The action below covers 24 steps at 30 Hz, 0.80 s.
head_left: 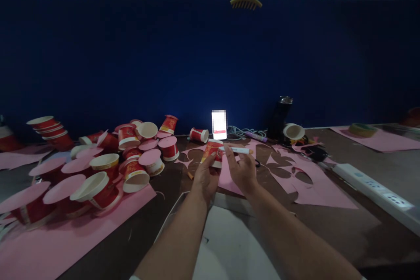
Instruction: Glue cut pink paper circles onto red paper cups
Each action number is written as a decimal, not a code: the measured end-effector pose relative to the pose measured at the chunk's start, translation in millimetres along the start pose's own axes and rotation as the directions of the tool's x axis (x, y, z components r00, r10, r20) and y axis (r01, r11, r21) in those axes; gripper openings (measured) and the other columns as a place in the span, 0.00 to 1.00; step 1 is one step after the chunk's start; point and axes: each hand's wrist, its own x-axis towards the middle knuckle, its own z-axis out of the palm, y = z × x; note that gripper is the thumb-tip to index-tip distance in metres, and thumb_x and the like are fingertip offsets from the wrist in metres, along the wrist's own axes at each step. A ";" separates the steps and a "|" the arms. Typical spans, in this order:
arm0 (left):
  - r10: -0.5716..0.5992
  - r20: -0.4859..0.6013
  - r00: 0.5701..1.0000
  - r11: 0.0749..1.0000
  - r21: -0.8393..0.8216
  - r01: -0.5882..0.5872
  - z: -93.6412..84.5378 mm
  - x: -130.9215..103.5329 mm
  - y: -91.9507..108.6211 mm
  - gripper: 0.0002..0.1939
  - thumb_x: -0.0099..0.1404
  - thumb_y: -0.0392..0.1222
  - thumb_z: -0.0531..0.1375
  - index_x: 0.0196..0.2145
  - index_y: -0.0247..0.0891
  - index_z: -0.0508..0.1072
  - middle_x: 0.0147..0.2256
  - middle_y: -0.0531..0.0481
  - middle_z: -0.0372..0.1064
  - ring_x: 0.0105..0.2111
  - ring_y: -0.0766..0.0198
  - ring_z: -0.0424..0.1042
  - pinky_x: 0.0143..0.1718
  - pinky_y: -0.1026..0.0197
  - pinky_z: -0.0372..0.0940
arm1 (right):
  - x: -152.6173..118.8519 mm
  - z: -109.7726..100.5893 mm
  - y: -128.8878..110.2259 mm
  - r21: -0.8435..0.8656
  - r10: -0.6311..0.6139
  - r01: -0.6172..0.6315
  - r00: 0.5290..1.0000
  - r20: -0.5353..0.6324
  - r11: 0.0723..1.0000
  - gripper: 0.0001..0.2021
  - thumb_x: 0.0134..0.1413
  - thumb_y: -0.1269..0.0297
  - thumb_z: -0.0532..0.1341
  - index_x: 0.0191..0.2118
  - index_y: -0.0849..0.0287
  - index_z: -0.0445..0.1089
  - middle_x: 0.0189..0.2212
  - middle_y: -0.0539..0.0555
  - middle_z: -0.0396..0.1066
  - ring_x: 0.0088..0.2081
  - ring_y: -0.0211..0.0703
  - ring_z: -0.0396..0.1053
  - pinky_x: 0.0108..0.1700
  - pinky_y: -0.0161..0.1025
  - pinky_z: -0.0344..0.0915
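A red paper cup (214,151) with gold print is held in my left hand (206,177), upside down or upright I cannot tell, over the middle of the table. My right hand (241,168) holds a white pen (241,151) with an orange end, its left end close to the cup's side. Beneath my hands lies a piece of pink paper (229,179). Just behind the cup stands a lit phone (219,123).
Many red cups (133,175), some with pink discs (151,157), crowd the left side on pink paper (98,236). Cut pink sheets (323,190), a tipped cup (293,131), a dark bottle (278,116) and a white power strip (377,194) are on the right.
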 end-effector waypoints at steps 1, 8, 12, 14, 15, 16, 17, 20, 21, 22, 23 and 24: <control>0.001 -0.008 1.000 1.000 0.001 -0.001 0.6 -0.5 0.1 0.05 0.54 0.29 0.62 0.30 0.34 0.73 0.28 0.51 0.74 0.27 0.71 0.72 0.31 0.69 0.65 | 0.1 -0.2 -0.3 -0.001 -0.003 0.003 1.000 -0.001 1.000 0.10 0.59 0.61 0.57 0.36 0.58 0.74 0.33 0.55 0.76 0.37 0.45 0.74 0.43 0.42 0.69; 0.022 -0.050 0.998 0.998 0.057 -0.019 -1.4 1.6 -3.3 0.06 0.52 0.29 0.63 0.30 0.34 0.73 0.27 0.52 0.74 0.26 0.71 0.72 0.30 0.70 0.64 | 2.4 -1.2 -0.7 0.080 0.019 -0.018 1.000 -0.009 0.997 0.10 0.60 0.62 0.56 0.39 0.57 0.74 0.36 0.55 0.76 0.38 0.44 0.73 0.45 0.41 0.69; 0.025 -0.039 0.999 0.997 0.072 -0.022 -5.0 5.5 -6.0 0.08 0.51 0.29 0.64 0.31 0.34 0.73 0.28 0.52 0.74 0.27 0.71 0.72 0.31 0.70 0.65 | 1.7 1.5 4.6 0.087 0.017 -0.015 1.000 -0.026 0.996 0.09 0.60 0.63 0.57 0.40 0.56 0.74 0.36 0.55 0.76 0.39 0.44 0.73 0.44 0.41 0.69; 0.025 -0.035 0.999 0.997 0.079 -0.022 -5.2 6.4 -6.5 0.10 0.50 0.28 0.65 0.33 0.34 0.73 0.29 0.51 0.75 0.28 0.70 0.73 0.31 0.69 0.65 | 0.4 3.3 8.2 0.084 0.022 -0.020 0.999 -0.026 0.996 0.09 0.59 0.62 0.57 0.39 0.55 0.74 0.35 0.55 0.76 0.39 0.44 0.73 0.45 0.42 0.69; 0.024 -0.042 0.999 0.996 0.084 -0.020 -4.8 6.6 -6.6 0.11 0.51 0.28 0.65 0.33 0.34 0.73 0.29 0.51 0.75 0.28 0.70 0.73 0.31 0.70 0.65 | -0.3 4.1 9.8 0.085 0.026 -0.024 0.999 -0.023 0.996 0.09 0.59 0.62 0.57 0.39 0.55 0.74 0.35 0.55 0.76 0.38 0.44 0.73 0.44 0.42 0.69; 0.024 -0.053 0.998 0.996 0.089 -0.019 -4.4 6.7 -6.6 0.10 0.51 0.28 0.64 0.33 0.34 0.73 0.29 0.51 0.75 0.28 0.70 0.73 0.30 0.70 0.65 | -0.9 4.8 11.3 0.089 0.032 -0.030 0.999 -0.018 0.996 0.09 0.59 0.62 0.57 0.39 0.55 0.74 0.35 0.55 0.76 0.38 0.43 0.73 0.44 0.42 0.69; 0.027 -0.062 0.998 0.995 0.094 -0.021 -3.9 6.8 -6.7 0.10 0.52 0.27 0.64 0.33 0.34 0.73 0.29 0.51 0.74 0.27 0.71 0.73 0.30 0.70 0.65 | -1.5 5.3 12.6 0.093 0.040 -0.038 0.999 -0.014 0.995 0.09 0.59 0.62 0.57 0.39 0.56 0.74 0.35 0.55 0.76 0.37 0.43 0.73 0.43 0.42 0.69; 0.035 -0.059 0.998 0.995 0.099 -0.029 -3.2 7.2 -7.1 0.09 0.53 0.27 0.63 0.33 0.34 0.74 0.29 0.50 0.75 0.27 0.71 0.73 0.29 0.70 0.65 | -2.4 6.3 15.3 0.096 0.056 -0.055 0.998 -0.014 0.994 0.09 0.59 0.62 0.57 0.39 0.55 0.75 0.33 0.55 0.76 0.36 0.43 0.73 0.42 0.42 0.70; 0.032 -0.051 0.998 0.995 0.099 -0.027 -3.4 7.3 -7.3 0.09 0.53 0.27 0.63 0.33 0.34 0.74 0.29 0.50 0.75 0.27 0.70 0.73 0.30 0.70 0.66 | -2.5 6.6 16.0 0.093 0.059 -0.057 0.998 -0.016 0.994 0.09 0.59 0.62 0.58 0.39 0.55 0.75 0.33 0.55 0.76 0.36 0.44 0.73 0.42 0.42 0.70; 0.028 -0.042 0.999 0.995 0.099 -0.024 -3.7 7.3 -7.5 0.09 0.53 0.27 0.63 0.33 0.34 0.74 0.30 0.50 0.75 0.28 0.70 0.73 0.31 0.69 0.66 | -2.7 6.8 16.7 0.090 0.061 -0.059 0.998 -0.018 0.994 0.09 0.59 0.62 0.58 0.39 0.55 0.75 0.32 0.55 0.76 0.36 0.44 0.73 0.43 0.42 0.70; 0.027 -0.034 0.999 0.995 0.101 -0.024 -4.0 7.3 -7.7 0.09 0.53 0.27 0.63 0.33 0.34 0.74 0.30 0.49 0.75 0.28 0.69 0.73 0.32 0.68 0.66 | -2.9 7.1 17.5 0.088 0.060 -0.058 0.998 -0.018 0.994 0.09 0.59 0.62 0.58 0.39 0.56 0.75 0.33 0.55 0.76 0.35 0.44 0.73 0.43 0.43 0.70; 0.031 -0.028 0.999 0.994 0.105 -0.028 -4.3 7.1 -7.9 0.09 0.53 0.28 0.63 0.33 0.34 0.74 0.30 0.49 0.75 0.28 0.69 0.73 0.33 0.68 0.66 | -3.0 7.3 18.2 0.088 0.058 -0.057 0.998 -0.016 0.995 0.09 0.59 0.62 0.58 0.39 0.56 0.75 0.33 0.55 0.76 0.36 0.44 0.73 0.43 0.43 0.70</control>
